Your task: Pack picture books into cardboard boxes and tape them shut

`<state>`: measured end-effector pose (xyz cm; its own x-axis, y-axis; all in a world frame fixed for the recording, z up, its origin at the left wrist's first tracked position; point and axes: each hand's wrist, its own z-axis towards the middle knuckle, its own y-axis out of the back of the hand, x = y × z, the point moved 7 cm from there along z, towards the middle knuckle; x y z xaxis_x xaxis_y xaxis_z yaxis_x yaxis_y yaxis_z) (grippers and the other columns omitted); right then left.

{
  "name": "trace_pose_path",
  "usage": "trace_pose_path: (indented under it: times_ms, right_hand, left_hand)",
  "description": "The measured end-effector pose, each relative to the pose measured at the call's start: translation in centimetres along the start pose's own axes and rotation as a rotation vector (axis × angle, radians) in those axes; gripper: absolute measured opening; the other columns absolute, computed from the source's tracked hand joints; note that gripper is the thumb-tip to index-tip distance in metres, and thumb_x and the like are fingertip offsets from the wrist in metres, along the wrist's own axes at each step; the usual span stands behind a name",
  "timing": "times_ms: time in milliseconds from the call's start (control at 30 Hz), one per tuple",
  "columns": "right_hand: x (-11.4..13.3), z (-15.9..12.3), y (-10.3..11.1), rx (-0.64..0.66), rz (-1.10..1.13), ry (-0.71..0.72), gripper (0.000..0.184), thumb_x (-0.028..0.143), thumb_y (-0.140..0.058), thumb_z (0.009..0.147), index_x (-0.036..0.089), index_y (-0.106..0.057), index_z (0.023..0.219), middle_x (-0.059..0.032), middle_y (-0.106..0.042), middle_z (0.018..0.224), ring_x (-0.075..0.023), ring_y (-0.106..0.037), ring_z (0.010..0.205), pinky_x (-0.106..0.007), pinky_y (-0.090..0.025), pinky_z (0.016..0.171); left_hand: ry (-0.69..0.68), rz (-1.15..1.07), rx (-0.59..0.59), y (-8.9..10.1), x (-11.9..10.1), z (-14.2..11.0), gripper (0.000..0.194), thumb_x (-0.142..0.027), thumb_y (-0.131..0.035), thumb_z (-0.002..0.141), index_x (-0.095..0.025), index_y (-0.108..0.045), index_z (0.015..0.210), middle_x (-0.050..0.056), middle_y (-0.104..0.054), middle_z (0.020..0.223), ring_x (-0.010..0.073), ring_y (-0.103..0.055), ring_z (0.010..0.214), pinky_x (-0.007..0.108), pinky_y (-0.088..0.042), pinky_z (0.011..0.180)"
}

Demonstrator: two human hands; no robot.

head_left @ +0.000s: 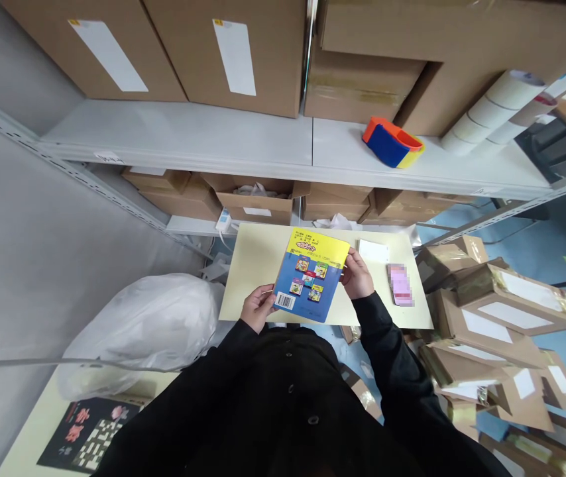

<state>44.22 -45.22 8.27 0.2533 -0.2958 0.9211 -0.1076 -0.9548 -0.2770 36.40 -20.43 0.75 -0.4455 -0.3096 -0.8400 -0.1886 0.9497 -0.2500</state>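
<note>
A blue and yellow book (320, 281) is held up over the cream table (248, 265), its barcode side towards me. My left hand (258, 307) pinches its lower left corner, beside the white barcode. My right hand (357, 275) grips the right edge near the yellow band, thumb in front and the other fingers partly hidden behind. On the table to the right of my right hand are a phone (400, 285) with a blurred pink screen and a white pad or card stack (373, 251).
A grey shelf (243, 136) with cardboard boxes (268, 53), tape rolls (494, 109) and a coloured strap roll (392, 142) spans the front. Stacked parcels (492, 324) crowd the right floor. At left are a white plastic bag (148, 324) and a black book (87, 430).
</note>
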Motion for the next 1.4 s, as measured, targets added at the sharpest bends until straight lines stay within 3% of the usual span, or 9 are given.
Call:
trace_pose_path:
  times_ms: [200, 367, 467, 600, 733, 900, 1033, 1167, 1400]
  right_hand:
    - [1.3, 1.1, -1.3, 0.007, -0.043, 0.085, 0.046, 0.045, -0.073, 0.058, 0.027, -0.058, 0.097, -0.0039, -0.066, 0.090, -0.0234, -0.063, 0.083, -0.035, -0.053, 0.061]
    - [-0.9, 1.9, -5.0, 0.190, 0.072, -0.141, 0.050, 0.054, -0.072, 0.057, 0.023, -0.059, 0.094, -0.0060, -0.067, 0.089, -0.0250, -0.064, 0.086, -0.039, -0.054, 0.068]
    - [-2.2, 2.2, -6.3, 0.191, 0.136, -0.217, 0.046, 0.060, -0.067, 0.063, 0.023, -0.056, 0.088, -0.0034, -0.066, 0.078, -0.0214, -0.064, 0.073, -0.036, -0.054, 0.060]
    - [-1.7, 2.9, -5.8, 0.081, 0.118, -0.101, 0.046, 0.060, -0.065, 0.068, 0.022, -0.054, 0.091, -0.0038, -0.068, 0.078, -0.0209, -0.066, 0.073, -0.034, -0.054, 0.059]
    - [-1.2, 3.6, -4.6, -0.001, 0.077, -0.019, 0.042, 0.057, -0.067, 0.069, 0.022, -0.052, 0.089, -0.0050, -0.069, 0.083, -0.0221, -0.067, 0.079, -0.034, -0.055, 0.063]
    - [-1.3, 3.6, -4.0, -0.011, 0.092, -0.034, 0.039, 0.051, -0.069, 0.066, 0.024, -0.051, 0.088, -0.0050, -0.069, 0.091, -0.0227, -0.066, 0.085, -0.035, -0.055, 0.066]
    - [-1.1, 2.0, -4.4, 0.138, 0.066, -0.064, 0.045, 0.046, -0.072, 0.064, 0.025, -0.056, 0.101, -0.0061, -0.065, 0.110, -0.0236, -0.062, 0.098, -0.037, -0.054, 0.074]
    - [-3.1, -0.6, -4.1, 0.294, 0.022, -0.194, 0.062, 0.043, -0.074, 0.065, 0.030, -0.053, 0.123, -0.0058, -0.060, 0.120, -0.0241, -0.060, 0.104, -0.039, -0.054, 0.079]
    - [-8.4, -3.0, -2.8, 0.324, -0.119, -0.349, 0.072, 0.039, -0.073, 0.069, 0.038, -0.044, 0.134, -0.0013, -0.060, 0.103, -0.0188, -0.061, 0.097, -0.037, -0.057, 0.073]
  left_hand:
    - [0.071, -0.180, 0.063, -2.1, -0.2, -0.5, 0.059, -0.045, -0.085, 0.048, -0.016, -0.065, 0.095, 0.003, -0.068, 0.078, 0.0139, -0.063, 0.067, 0.029, -0.052, 0.064]
    - [0.195, -0.263, 0.138, -4.0, 0.9, -0.7, 0.051, -0.040, -0.086, 0.051, -0.016, -0.067, 0.093, 0.003, -0.069, 0.078, 0.0118, -0.061, 0.063, 0.025, -0.049, 0.060]
    - [0.313, -0.303, 0.308, -5.3, 1.1, -1.4, 0.051, -0.051, -0.080, 0.058, -0.014, -0.068, 0.091, 0.007, -0.069, 0.076, 0.0150, -0.063, 0.064, 0.027, -0.050, 0.061]
    - [0.348, -0.384, 0.462, -5.4, -0.6, -2.5, 0.078, -0.078, -0.059, 0.059, -0.012, -0.067, 0.100, 0.015, -0.070, 0.095, 0.0257, -0.067, 0.085, 0.036, -0.053, 0.074]
    - [0.136, -0.208, 0.328, -2.9, -3.0, -1.6, 0.077, -0.071, -0.070, 0.054, -0.016, -0.062, 0.108, 0.014, -0.068, 0.105, 0.0283, -0.065, 0.093, 0.043, -0.051, 0.081]
    - [-0.135, 0.155, 0.023, 0.1, -4.2, 0.1, 0.056, -0.051, -0.081, 0.051, -0.015, -0.067, 0.092, 0.010, -0.071, 0.091, 0.0239, -0.065, 0.089, 0.035, -0.052, 0.080]
    - [-0.077, 0.049, -0.053, 1.0, -2.5, 0.5, 0.062, -0.055, -0.078, 0.055, -0.016, -0.064, 0.102, 0.011, -0.069, 0.098, 0.0233, -0.066, 0.085, 0.029, -0.053, 0.063]
    - [-0.025, -0.101, -0.074, 1.5, -1.7, 0.7, 0.065, -0.052, -0.081, 0.052, -0.016, -0.062, 0.104, 0.009, -0.069, 0.098, 0.0213, -0.066, 0.083, 0.030, -0.054, 0.064]
    - [0.018, -0.148, -0.095, 3.1, -1.3, 1.7, 0.070, -0.050, -0.083, 0.049, -0.016, -0.061, 0.107, 0.010, -0.068, 0.101, 0.0230, -0.066, 0.089, 0.031, -0.056, 0.067]
